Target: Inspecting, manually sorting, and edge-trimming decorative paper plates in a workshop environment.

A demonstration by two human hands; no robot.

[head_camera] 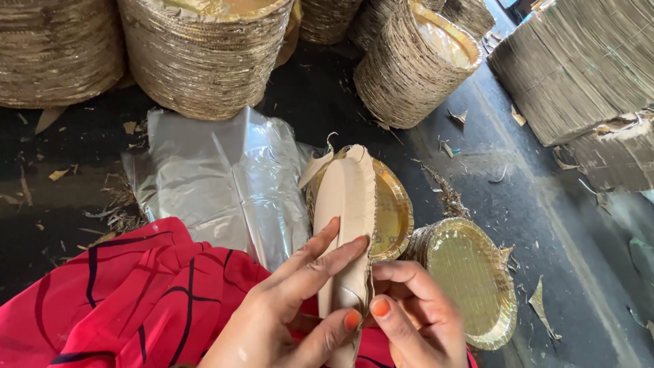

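My left hand (pixel 293 307) grips a thin stack of paper plates (pixel 349 204) held on edge, its beige backs facing me. The fingers lie flat against the back and the thumb is under the lower edge. My right hand (pixel 415 310) pinches the same stack's lower rim from the right side. A gold-faced plate (pixel 395 215) shows behind the held stack. A second small pile of gold plates (pixel 470 279) lies on the floor just right of my right hand.
Clear plastic bags (pixel 225 177) lie on the dark floor to the left. Red patterned cloth (pixel 129 300) covers my lap. Tall stacks of gold plates (pixel 204 54) stand behind, one tipped stack (pixel 409 68) leaning. Bundled cardboard sheets (pixel 579 68) sit at the right.
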